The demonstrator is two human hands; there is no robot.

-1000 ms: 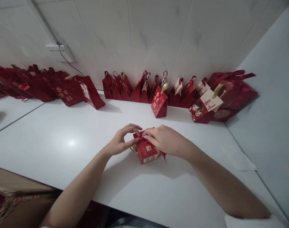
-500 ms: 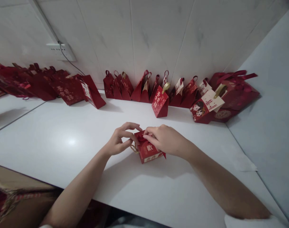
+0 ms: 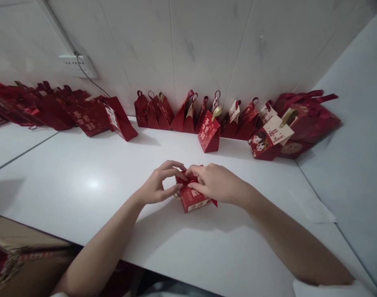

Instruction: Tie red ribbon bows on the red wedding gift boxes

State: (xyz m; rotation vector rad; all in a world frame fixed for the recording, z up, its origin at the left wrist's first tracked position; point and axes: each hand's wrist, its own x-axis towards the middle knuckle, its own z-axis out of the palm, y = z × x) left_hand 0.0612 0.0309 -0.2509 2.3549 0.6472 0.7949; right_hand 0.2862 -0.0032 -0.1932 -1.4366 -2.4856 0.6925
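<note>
A small red gift box with gold lettering and a pale printed side lies on the white table in front of me. A red ribbon crosses its top, partly covered by my fingers. From the right, my right hand pinches the ribbon between thumb and forefinger. My left hand reaches in from the left with fingers bent and apart; its fingertips touch the box top near the ribbon. Part of a twisted gold cord shows at the box's left side, under my left thumb.
Red gift boxes with loop handles line the wall. One box stands forward of the row. Larger red bags fill the right corner; more stand at left. An open cardboard carton sits below the table's front edge.
My left forefinger has moved inward and up over the ribbon, and the left thumb has come to the box's edge. My right thumb and forefinger have shifted slightly on the ribbon.
</note>
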